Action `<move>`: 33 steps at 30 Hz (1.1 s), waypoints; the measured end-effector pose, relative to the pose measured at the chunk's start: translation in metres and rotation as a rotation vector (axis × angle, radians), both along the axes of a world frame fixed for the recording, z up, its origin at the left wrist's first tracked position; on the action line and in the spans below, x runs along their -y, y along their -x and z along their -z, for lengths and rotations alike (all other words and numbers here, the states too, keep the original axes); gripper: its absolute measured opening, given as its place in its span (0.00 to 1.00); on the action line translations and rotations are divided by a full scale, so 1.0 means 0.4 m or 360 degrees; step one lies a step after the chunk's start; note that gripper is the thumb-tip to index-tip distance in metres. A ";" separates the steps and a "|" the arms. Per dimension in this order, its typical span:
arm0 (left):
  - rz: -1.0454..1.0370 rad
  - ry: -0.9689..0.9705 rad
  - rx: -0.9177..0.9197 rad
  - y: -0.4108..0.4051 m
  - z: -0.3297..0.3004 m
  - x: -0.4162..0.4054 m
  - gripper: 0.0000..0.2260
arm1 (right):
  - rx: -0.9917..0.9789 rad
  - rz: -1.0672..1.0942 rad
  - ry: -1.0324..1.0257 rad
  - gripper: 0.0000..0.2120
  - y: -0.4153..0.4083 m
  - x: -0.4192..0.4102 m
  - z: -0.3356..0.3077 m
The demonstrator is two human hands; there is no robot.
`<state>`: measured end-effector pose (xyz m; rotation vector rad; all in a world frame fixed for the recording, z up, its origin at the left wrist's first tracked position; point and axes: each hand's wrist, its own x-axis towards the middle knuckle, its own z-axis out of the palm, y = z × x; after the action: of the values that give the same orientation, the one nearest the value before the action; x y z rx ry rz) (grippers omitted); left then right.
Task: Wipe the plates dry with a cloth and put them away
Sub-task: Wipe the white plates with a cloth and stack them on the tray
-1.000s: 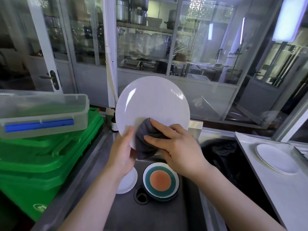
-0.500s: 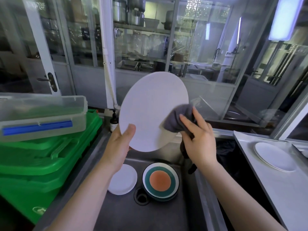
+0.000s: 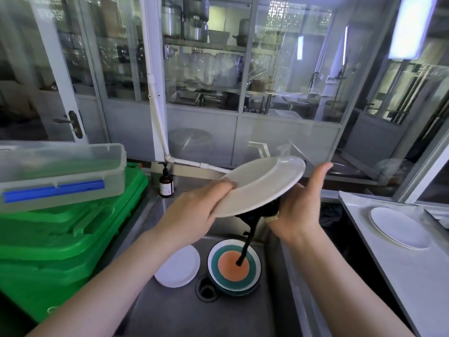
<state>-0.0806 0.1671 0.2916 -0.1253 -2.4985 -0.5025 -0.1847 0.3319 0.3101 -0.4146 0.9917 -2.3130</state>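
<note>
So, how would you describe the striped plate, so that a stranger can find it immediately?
Look into the steel sink in front of the person. Two plates lie on its floor beside the drain: the striped plate is the right one. Unlike the small white plate at its left, it has an orange centre with green and white rings.

Over a steel sink [image 3: 170, 312], the left hand [image 3: 192, 215] grips the near rim of a tilted white plate [image 3: 262, 184]. The right hand [image 3: 298, 210] presses a dark cloth [image 3: 255, 215] against its underside, thumb raised. In the sink lie a small white plate [image 3: 178, 266] and a teal-and-orange plate [image 3: 233, 266]; another white plate [image 3: 398, 227] rests on the right counter [image 3: 413, 276].
</note>
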 end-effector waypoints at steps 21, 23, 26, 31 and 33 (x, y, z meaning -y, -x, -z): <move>0.0538 -0.3053 0.0244 0.046 0.031 -0.015 0.14 | 0.0221 0.0208 -0.0087 0.30 0.005 -0.077 0.005; 0.0591 -0.3004 0.0216 0.044 0.030 -0.020 0.11 | 0.0258 0.0179 -0.0221 0.30 0.014 -0.085 0.007; 0.0616 -0.2948 0.0123 0.040 0.034 -0.013 0.12 | 0.0409 0.0255 -0.0315 0.23 0.029 -0.103 0.008; 0.0587 -0.2615 -0.0014 0.033 0.020 -0.016 0.14 | -0.0027 0.0691 -0.0458 0.14 0.046 -0.103 0.010; 0.0574 -0.2518 -0.0068 0.027 0.011 -0.020 0.13 | -0.0727 0.0932 -0.0740 0.20 0.041 -0.094 0.012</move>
<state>-0.0913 0.1752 0.2871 0.0517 -1.3787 -2.3166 -0.2010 0.3696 0.3053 -0.5180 2.0510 -2.4017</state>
